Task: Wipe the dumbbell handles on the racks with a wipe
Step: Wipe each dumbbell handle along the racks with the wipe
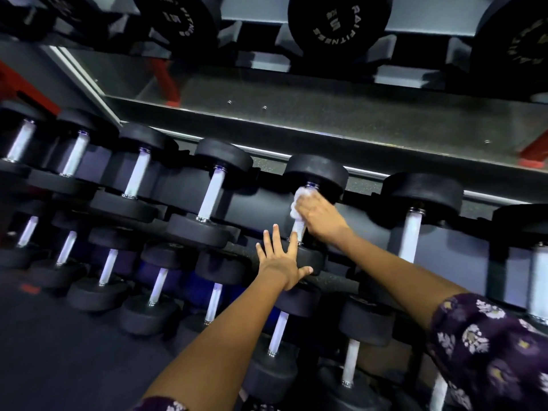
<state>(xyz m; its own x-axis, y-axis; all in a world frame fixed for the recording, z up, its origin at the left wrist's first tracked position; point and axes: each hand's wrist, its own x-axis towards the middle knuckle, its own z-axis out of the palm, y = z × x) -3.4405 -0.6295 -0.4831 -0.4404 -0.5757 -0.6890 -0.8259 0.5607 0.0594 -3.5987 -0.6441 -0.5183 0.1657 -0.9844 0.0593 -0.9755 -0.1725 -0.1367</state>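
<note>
- The fingers of the right hand curl round a crumpled white wipe, wrapping it against the upper part of a dumbbell handle, just under the far weight head; the closed wrap looks meant to clean the bar all the way round in one pass.
- The left hand lies flat with fingers straight and spread, holding nothing, pressed on the near weight head of the same dumbbell, apparently to keep it from rolling as the bar is rubbed.
- Below the wipe, a short length of knurled metal shows bare.
- The dumbbell sits on the middle tier of the rack, between neighbouring dumbbells whose handles stand clear of either hand.
- A lower tier holds smaller dumbbells; larger ones sit on the top tier.
- A floral sleeve covers the right upper arm.
</note>
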